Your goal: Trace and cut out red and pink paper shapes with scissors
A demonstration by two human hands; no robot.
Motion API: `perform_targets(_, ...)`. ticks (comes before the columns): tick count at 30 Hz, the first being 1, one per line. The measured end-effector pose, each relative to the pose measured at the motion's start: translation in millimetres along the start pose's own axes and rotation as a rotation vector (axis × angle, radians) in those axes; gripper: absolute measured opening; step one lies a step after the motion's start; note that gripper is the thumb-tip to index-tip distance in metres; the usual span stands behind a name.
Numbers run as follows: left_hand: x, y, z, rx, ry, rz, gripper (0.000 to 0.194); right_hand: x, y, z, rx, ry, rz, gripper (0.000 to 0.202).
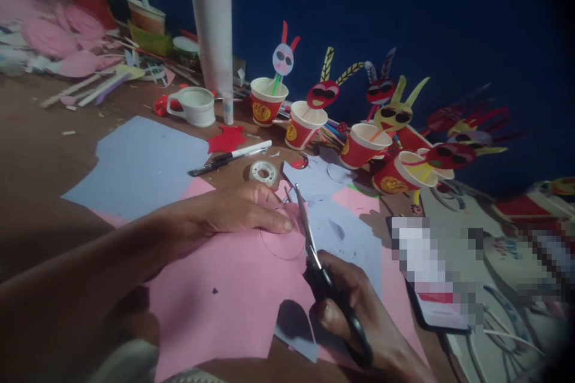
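Note:
My left hand (pixel 245 209) grips the upper edge of a large pink paper sheet (pixel 224 287), thumb on top and fingers mostly hidden behind. A circle outline is drawn on the sheet beside that thumb. In my right hand (pixel 354 305) is a pair of scissors (pixel 321 272) with black handles, fingers in the loops. Its blades point away from me and are spread a little, with the pink paper's edge at the drawn circle between or against them. Cut blue paper (pixel 345 233) lies beneath and beyond the blades.
Behind stand several red paper cups (pixel 306 125) with paper faces on sticks. A tape roll (pixel 263 173), pens (pixel 231 157), a white mug (pixel 193 106) and a blue sheet (pixel 144 161) lie beyond my left arm. A phone (pixel 426 275) is at right.

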State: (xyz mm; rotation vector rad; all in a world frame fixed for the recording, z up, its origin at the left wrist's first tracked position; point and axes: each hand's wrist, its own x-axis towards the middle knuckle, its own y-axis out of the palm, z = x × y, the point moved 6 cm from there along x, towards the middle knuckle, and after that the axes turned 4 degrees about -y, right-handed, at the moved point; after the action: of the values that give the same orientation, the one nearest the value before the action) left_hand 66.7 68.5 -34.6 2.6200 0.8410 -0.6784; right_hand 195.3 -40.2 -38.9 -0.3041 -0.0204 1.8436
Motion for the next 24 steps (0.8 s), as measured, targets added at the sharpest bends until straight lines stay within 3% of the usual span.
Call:
perform_targets(9,-9,7.6,-3,-0.057,-0.088,0.103,0.013,0,0,-1,0.016,0.000,-0.012,0.040)
perform_targets(17,-11,6.3,-6,-0.021,-0.122,0.034,0.012,-1,-3,-2,-0.019,-0.015,-0.017,0.037)
perform_targets(24,-9,3.1,-8,0.050,-0.063,0.018,0.013,-2,-2,-4,0.044,0.016,-0.006,0.037)
